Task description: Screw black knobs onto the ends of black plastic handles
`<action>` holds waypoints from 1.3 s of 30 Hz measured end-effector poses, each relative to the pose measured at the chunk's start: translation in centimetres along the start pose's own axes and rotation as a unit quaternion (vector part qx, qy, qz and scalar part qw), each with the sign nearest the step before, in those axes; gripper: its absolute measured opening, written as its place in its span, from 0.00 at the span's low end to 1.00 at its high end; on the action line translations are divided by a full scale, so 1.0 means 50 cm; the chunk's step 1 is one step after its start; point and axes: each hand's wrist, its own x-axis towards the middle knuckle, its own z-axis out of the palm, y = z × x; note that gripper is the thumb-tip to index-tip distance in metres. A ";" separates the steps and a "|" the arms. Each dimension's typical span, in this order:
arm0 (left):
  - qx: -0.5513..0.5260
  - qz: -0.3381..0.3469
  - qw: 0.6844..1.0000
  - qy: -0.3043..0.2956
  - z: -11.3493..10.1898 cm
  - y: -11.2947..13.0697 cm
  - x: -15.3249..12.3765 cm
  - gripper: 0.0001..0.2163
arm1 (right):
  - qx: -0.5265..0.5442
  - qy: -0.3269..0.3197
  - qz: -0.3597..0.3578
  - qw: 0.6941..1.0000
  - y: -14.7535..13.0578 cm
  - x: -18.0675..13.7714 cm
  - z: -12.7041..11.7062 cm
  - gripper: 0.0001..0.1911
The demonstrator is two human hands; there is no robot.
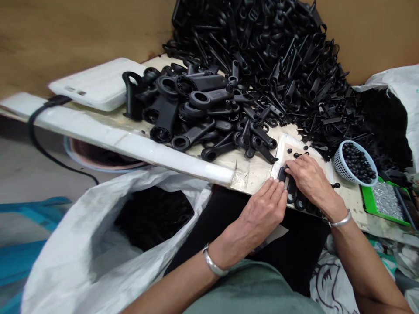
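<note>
My left hand (263, 209) lies near the table's front edge, fingers together and curled against a row of black plastic handle parts (296, 198). My right hand (309, 179) rests just right of it, fingers bent down over the same row, pressing on one part. What the fingertips pinch is hidden. A few small black round caps (296, 153) lie loose on the white sheet (284, 146) above the hands. Both wrists wear a silver bangle.
A big heap of black plastic handles (262, 65) fills the table's back. A small basket of black caps (355, 162) and a green tray of metal bits (388, 200) sit right. A white plastic bag (108, 244) hangs open at lower left; a white device (98, 83) sits far left.
</note>
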 end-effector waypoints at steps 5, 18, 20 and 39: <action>-0.024 0.006 1.000 -0.009 0.001 -0.003 -0.003 0.15 | -0.015 -0.005 0.033 0.999 -0.017 0.002 0.007 0.09; 0.006 0.061 0.998 0.000 -0.001 -0.025 -0.009 0.19 | 0.117 0.127 0.124 0.977 -0.005 -0.059 -0.017 0.19; -0.002 0.062 0.998 -0.001 0.003 -0.027 -0.015 0.20 | 0.145 0.211 0.163 0.953 0.025 -0.112 -0.025 0.16; -0.179 0.039 0.982 0.052 -0.062 0.005 -0.010 0.29 | 0.016 -0.071 0.566 0.821 0.299 -0.396 0.037 0.15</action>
